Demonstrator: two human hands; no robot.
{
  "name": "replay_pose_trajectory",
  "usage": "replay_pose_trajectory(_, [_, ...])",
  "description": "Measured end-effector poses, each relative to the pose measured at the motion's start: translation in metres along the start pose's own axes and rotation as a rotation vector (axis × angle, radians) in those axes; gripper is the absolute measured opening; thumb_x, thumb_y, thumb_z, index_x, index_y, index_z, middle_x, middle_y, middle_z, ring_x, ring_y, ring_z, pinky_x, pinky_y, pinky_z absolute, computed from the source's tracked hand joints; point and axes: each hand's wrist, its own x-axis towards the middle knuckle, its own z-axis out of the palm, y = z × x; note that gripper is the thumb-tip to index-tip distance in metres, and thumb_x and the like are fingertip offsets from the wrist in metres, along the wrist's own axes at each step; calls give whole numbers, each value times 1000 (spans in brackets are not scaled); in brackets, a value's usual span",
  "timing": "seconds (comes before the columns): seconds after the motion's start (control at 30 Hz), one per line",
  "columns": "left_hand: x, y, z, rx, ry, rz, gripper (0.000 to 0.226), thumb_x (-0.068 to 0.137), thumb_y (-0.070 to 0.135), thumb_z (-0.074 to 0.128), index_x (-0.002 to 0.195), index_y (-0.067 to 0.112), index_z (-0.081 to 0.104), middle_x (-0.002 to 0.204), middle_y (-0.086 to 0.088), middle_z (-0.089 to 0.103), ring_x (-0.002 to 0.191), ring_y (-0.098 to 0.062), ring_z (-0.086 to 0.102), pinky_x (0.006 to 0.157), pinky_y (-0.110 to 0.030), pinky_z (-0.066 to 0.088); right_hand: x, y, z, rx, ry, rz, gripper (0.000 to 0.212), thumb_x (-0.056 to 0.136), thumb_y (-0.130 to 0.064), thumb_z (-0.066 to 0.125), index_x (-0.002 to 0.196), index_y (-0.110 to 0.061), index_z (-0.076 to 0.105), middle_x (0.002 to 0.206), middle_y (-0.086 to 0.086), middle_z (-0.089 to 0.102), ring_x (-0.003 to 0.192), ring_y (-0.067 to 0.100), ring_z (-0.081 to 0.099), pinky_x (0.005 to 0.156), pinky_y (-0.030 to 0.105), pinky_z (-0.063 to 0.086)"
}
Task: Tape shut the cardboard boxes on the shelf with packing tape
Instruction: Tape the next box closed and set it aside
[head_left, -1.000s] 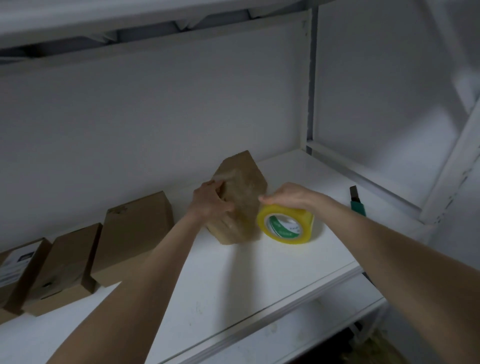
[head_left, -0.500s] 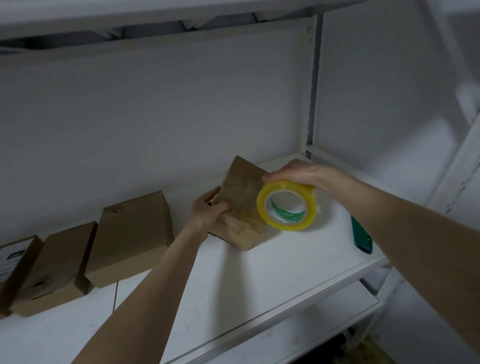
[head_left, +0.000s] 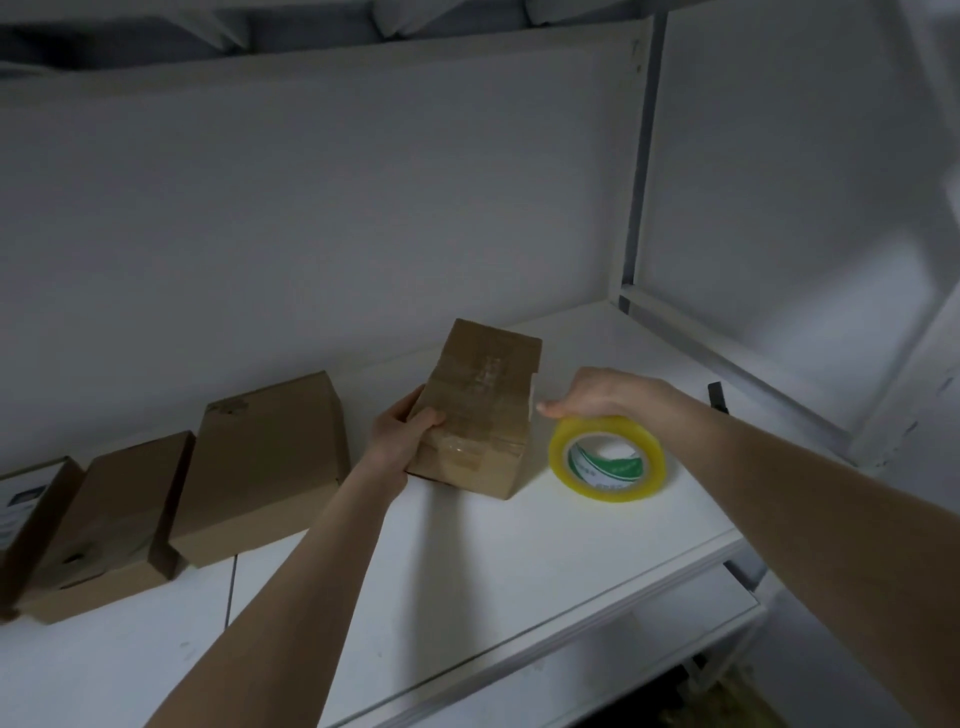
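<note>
While the left hand (head_left: 402, 436) grips the near left corner of the small brown cardboard box (head_left: 478, 410), thumb on the top face and fingers under the side, the box sits towards the right end of the white shelf board (head_left: 467, 571). Its long axis runs away from the person, and glossy clear tape already crosses the top face.

The yellow roll of clear packing tape (head_left: 608, 460) stands on edge just right of the box, not touching it, with its open core facing the camera. The right hand (head_left: 597, 395) is curled over the top of the roll and holds it there (fingertips hidden behind it), the thumb pointing towards the box.

Judgement: any next strip must come from the right and run along the long axis. The right hand is placed for that and the left hand is the brace.

Three more plain brown cardboard boxes (head_left: 265, 467) lie in a row to the left, well apart from the roll. A small dark tool (head_left: 717, 397) lies far right, its type not discernible. Behind the shelf are a white back wall, a white upright post and an upper shelf, all dimly lit.
</note>
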Motion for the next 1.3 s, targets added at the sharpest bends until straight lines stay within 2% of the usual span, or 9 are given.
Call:
replay_pose_trajectory(0.23, [-3,-9,-9,119,-16,3,49,85,22,59,134,26,51,120,2,64,103,-14,61,85,-29,48,8,-12,11,-118,4,19,79,85,-72,49,136,-12,48,139,8,53,123,29,53,94,37,43])
replay_pose_trajectory(0.33, [-2,-10,-12,696,14,260,78,76,49,42,149,23,29,153,0,32,139,-18,33,111,-35,27,12,-16,13,-148,1,16,78,86,-72,47,136,-12,48,140,9,52,124,30,52,97,39,42])
replay_pose_trajectory(0.43, [-10,-11,-3,1463,-66,483,93,73,71,0,152,26,16,161,2,9,148,-17,4,118,-45,5,15,-18,14,-160,-15,13,81,86,-73,46,138,-10,47,143,10,50,127,31,50,101,39,42])
replay_pose_trajectory(0.5, [-12,-11,-2,1642,-97,429,98,70,77,-8,152,27,10,161,-2,4,148,-22,1,117,-52,2,17,-20,15,-160,-29,10,83,86,-73,44,139,-10,46,145,10,48,129,31,49,103,40,41])
replay_pose_trajectory(0.6, [-13,0,8,1747,-118,342,82,83,78,13,151,33,10,160,-10,7,147,-30,3,114,-61,4,18,-22,16,-167,-30,-11,80,89,-71,42,140,-9,46,145,10,48,129,31,49,103,40,42])
replay_pose_trajectory(0.87, [-17,-15,61,1621,-67,340,86,79,73,44,149,41,5,160,-4,6,147,-29,1,106,-72,5,13,0,5,123,-67,-94,64,78,-70,63,109,-14,64,103,4,62,89,21,62,76,29,47])
replay_pose_trajectory(1.03, [-11,-16,59,1582,-3,376,88,78,65,52,149,37,10,157,-2,14,145,-28,10,108,-71,9,3,46,10,616,-156,-53,110,29,-82,77,114,-14,65,104,8,72,95,26,70,94,45,54])
replay_pose_trajectory(1.2, [-16,-8,60,1488,12,379,83,83,58,53,151,32,13,157,-4,19,143,-29,19,109,-64,20,-3,32,-3,877,7,-118,71,56,-66,80,103,-14,70,101,10,73,93,26,70,91,43,55])
replay_pose_trajectory(1.3, [-14,8,59,1132,-22,367,89,71,70,48,147,28,27,144,-4,44,125,-30,48,98,-52,43,-7,10,-38,950,-7,-210,44,73,-49,78,98,-13,68,89,6,74,77,19,70,69,33,57])
